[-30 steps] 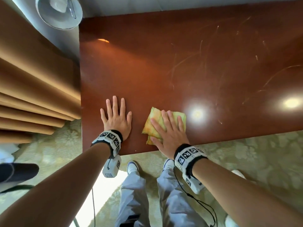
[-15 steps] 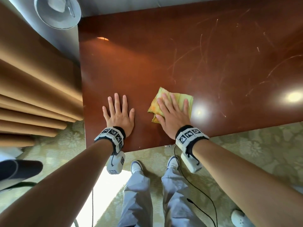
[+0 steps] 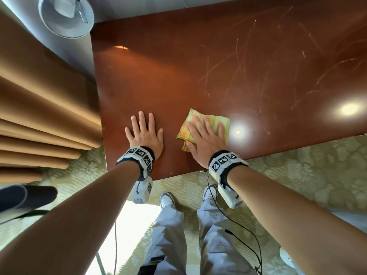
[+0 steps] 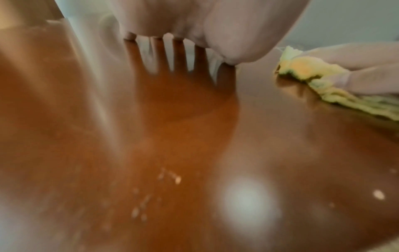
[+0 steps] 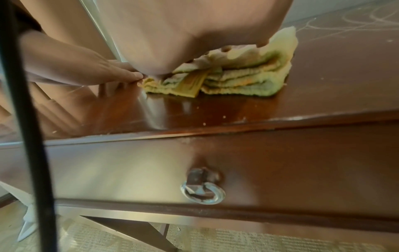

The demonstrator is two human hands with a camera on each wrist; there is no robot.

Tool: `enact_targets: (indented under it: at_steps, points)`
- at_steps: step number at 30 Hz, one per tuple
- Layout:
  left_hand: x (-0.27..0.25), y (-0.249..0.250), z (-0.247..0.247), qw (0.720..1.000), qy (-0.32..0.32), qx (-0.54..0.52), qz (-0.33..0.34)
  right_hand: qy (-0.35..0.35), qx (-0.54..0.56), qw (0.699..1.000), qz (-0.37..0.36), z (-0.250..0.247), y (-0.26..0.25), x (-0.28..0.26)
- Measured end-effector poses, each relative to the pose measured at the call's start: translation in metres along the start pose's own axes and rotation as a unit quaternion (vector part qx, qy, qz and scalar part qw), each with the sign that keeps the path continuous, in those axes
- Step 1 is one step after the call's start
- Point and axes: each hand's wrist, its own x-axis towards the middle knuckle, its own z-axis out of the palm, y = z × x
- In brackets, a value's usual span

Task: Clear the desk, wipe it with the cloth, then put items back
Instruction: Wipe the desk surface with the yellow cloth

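Folded yellow-green terry cloth [image 3: 204, 126]: lying near the glossy reddish-brown wooden table's [image 3: 218, 66] near edge; right hand [image 3: 205, 140] pressing flat, fingers spread; left hand [image 3: 144, 132] resting spread alongside; likely soft, light; best held under the palm.

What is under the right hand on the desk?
Under the right hand lies a folded yellow-green cloth, pressed flat on the desk. Its middle and the wood beneath it are covered, so nothing can be seen there.
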Motion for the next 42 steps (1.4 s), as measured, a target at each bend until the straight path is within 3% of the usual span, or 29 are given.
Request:
enact_targets:
  at_steps: [5, 14, 22, 29, 42]
  points:
    - [0.001, 0.005, -0.014, 1.000, -0.022, 0.012, 0.000, -0.012, 0.012, 1.000, -0.007, 0.001, 0.004, 0.005]
    - [0.004, -0.007, -0.028, 0.997, -0.070, -0.004, 0.033, 0.009, 0.044, 0.998, 0.043, 0.010, -0.023, 0.001]
    - [0.004, -0.013, -0.026, 0.996, -0.074, 0.006, 0.053, -0.075, -0.007, 0.992, -0.098, 0.025, -0.085, -0.044]
    - [0.003, -0.016, -0.031, 0.994, -0.085, 0.015, 0.065, -0.066, -0.032, 0.987, -0.144, 0.020, -0.063, -0.034]
    - [0.003, -0.015, -0.030, 0.994, -0.087, 0.017, 0.057, -0.006, 0.025, 0.999, 0.047, -0.009, 0.014, 0.032]
